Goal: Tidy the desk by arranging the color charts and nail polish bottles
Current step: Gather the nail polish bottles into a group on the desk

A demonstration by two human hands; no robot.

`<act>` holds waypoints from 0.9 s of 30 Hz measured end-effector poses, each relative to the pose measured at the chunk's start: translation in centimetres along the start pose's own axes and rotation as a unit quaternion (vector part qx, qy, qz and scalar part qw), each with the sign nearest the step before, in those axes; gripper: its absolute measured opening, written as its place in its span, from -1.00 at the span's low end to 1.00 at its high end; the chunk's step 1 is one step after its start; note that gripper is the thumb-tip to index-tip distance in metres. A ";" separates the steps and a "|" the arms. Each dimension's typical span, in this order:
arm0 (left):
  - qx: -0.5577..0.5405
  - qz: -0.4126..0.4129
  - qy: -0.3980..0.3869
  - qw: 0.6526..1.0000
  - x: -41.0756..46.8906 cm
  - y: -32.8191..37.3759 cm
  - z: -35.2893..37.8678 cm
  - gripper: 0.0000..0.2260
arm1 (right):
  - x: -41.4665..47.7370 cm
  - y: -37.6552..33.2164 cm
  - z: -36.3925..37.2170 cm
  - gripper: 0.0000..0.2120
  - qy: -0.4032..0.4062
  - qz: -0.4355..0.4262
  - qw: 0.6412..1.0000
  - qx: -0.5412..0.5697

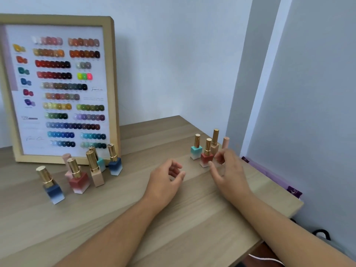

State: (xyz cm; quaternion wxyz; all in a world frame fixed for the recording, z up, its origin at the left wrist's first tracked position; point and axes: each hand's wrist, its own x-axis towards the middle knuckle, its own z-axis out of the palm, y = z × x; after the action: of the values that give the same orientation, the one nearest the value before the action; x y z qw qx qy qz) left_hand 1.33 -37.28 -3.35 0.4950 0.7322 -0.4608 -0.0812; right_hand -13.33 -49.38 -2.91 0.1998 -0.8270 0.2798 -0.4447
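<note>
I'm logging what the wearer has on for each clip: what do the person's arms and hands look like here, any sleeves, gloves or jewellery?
Both forearms are bare up to the bottom edge of the picture: no sleeves show. The left hand and the right hand wear no gloves, and no rings, watch or bracelets show on the fingers or wrists. The picture is too soft to tell whether the nails are painted.

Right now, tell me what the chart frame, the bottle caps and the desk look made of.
Chart frame: pale unpainted wood, matte, faint grain. Bottle caps: shiny gold, with bright streaks, metal or metallised plastic; two are matte pink. Desk: light wood-grain planks, smooth, possibly laminate.
</note>
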 end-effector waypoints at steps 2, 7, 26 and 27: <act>0.023 0.000 -0.001 1.000 -2.3 -0.3 -2.6 -0.89 | -0.8 -1.8 0.8 -0.81 -0.058 -0.047 0.997 0.010; 0.045 -0.031 0.092 0.994 -7.6 -1.9 -9.6 -0.86 | -1.3 -5.8 4.6 -0.77 -0.145 -0.089 0.984 0.047; 0.047 -0.186 0.221 0.956 -7.7 -10.3 -20.6 -0.59 | 1.7 -12.4 17.9 -0.51 -0.234 0.017 0.966 0.109; 0.049 -0.186 0.225 0.955 -7.6 -10.4 -20.6 -0.64 | 1.9 -12.5 18.1 -0.52 -0.234 0.017 0.966 0.106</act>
State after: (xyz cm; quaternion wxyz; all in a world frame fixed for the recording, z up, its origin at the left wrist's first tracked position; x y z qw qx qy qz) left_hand 15.09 -17.23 -4.03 0.5256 0.8276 -0.1965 0.0173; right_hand 6.41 -39.54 -3.98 0.3534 -0.8774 0.1905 -0.2626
